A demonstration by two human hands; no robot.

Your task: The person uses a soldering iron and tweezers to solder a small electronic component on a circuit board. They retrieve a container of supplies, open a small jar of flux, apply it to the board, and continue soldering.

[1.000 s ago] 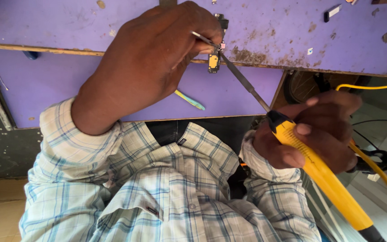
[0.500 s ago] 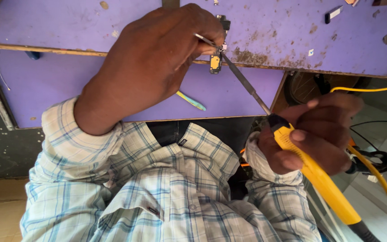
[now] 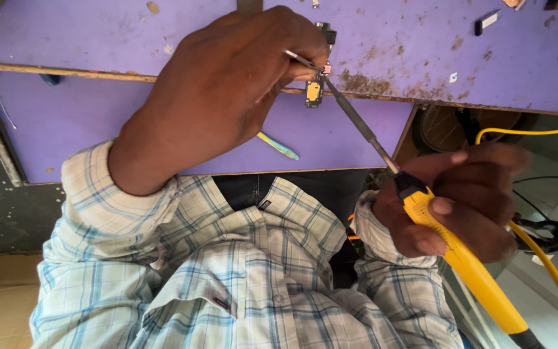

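Head-camera view looked down at a small yellow circuit part (image 3: 313, 94) held at the front edge of a purple desk (image 3: 98, 32). Thin metal tweezers (image 3: 301, 60) pinched the part from above, and the dark metal tip of a soldering iron (image 3: 356, 123) touched it from the lower right. The left hand (image 3: 234, 90) was closed around the tweezers, its fingers curled over them and resting on the desk's edge. The right hand (image 3: 466, 200) was clenched around the iron's yellow handle (image 3: 466, 265), off the desk and lower right of the part. A yellow cable (image 3: 550, 271) ran from the handle's end and curved up behind that hand. Scattered scraps and brown stains marked the desk near the part. A light green stick (image 3: 279, 146) lay against the desk's purple front panel, just below the left hand. Plaid sleeves (image 3: 117, 213) in blue and white covered both forearms.
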